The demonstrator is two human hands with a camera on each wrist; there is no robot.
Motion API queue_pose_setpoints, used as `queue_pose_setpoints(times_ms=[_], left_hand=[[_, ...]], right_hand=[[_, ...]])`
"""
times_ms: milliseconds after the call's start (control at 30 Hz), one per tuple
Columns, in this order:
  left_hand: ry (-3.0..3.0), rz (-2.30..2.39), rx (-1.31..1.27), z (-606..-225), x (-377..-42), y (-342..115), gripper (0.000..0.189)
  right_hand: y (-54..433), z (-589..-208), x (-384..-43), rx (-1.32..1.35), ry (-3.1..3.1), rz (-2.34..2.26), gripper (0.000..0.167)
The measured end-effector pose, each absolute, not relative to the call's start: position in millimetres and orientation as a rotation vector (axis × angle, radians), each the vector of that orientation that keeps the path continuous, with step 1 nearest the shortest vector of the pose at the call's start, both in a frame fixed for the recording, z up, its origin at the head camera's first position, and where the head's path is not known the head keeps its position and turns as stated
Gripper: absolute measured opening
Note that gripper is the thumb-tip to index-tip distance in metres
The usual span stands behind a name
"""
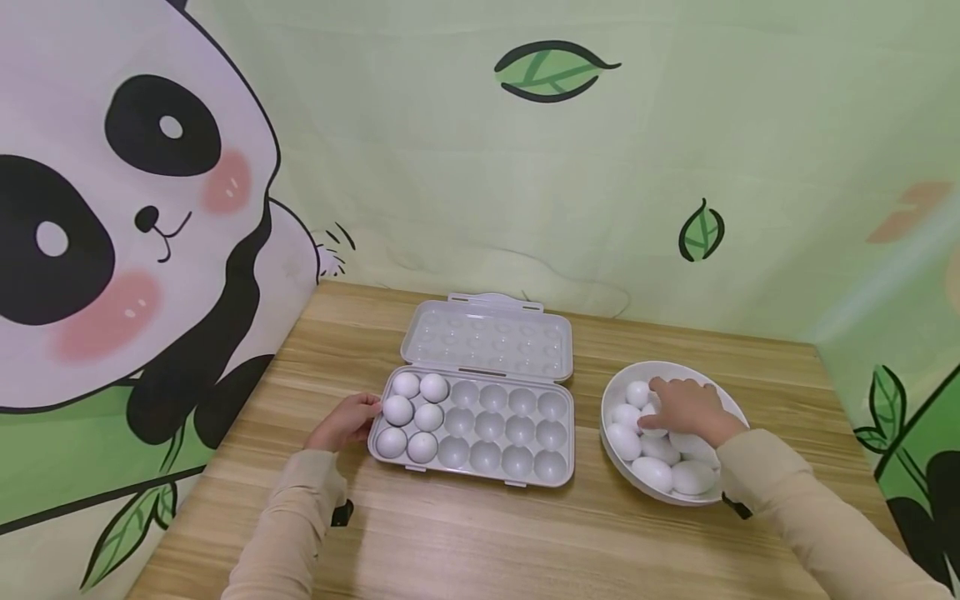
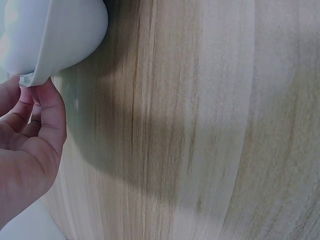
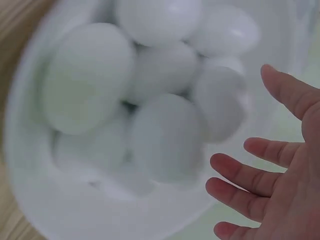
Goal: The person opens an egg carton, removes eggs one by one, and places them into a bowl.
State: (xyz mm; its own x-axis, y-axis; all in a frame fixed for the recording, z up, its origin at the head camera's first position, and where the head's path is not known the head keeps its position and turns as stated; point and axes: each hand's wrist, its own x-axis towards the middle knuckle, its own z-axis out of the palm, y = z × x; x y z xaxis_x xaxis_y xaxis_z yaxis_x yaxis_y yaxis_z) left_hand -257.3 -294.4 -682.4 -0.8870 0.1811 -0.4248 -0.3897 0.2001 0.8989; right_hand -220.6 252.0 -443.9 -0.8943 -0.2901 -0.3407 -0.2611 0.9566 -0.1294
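My left hand (image 1: 347, 422) holds the left end of a plastic egg carton (image 1: 491, 426). In the left wrist view, the thumb and fingers of that left hand (image 2: 37, 140) pinch the rim of the carton (image 2: 62, 37). White eggs (image 1: 398, 410) fill the two left columns of cups, and the other cups are bare. Over a white bowl (image 1: 617, 472) at the right, my right hand (image 1: 690, 408) reaches down among several white eggs (image 1: 652, 474). Seen from the right wrist, the fingers of this right hand (image 3: 280, 180) are spread, with no egg (image 3: 167, 137) between them.
The carton's see-through lid (image 1: 487, 340) lies folded back behind it. Both containers stand on a wood-grain table (image 1: 480, 533). A printed cloth (image 1: 420, 158) with a panda and leaves hangs behind the table and along its sides.
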Motion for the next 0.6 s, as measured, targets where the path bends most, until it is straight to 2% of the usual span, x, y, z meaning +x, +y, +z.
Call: queue_pose_setpoints(times_ms=[33,133,233,333,433,533,567,600], left_hand=[[2.031,1.733,-0.216,-690,-260,-297,0.031],[1.963,1.794,-0.196,-752,-288,-323,0.038],[1.943,1.795,-0.247,-780,-300,-334,0.045],[1.984,1.762,-0.259,-761,-293,-326,0.041],[2.039,1.722,-0.277,-693,-264,-297,0.031],[2.063,1.722,-0.244,-653,-247,-281,0.029],[2.064,1.714,-0.259,-642,-242,-277,0.030],[2.059,1.712,-0.285,-655,-249,-281,0.030]], right_hand=[[251,-440,-222,-0.404,2.751,-0.137,0.060],[245,-429,-227,-0.444,2.787,-0.206,0.057],[232,-421,-232,-0.490,2.810,-0.296,0.053],[213,-417,-235,-0.530,2.814,-0.409,0.051],[190,-415,-235,-0.599,2.798,-0.575,0.046],[164,-416,-233,-0.690,2.740,-0.751,0.040],[156,-417,-232,-0.724,2.709,-0.801,0.039],[147,-420,-231,-0.747,2.680,-0.836,0.037]])
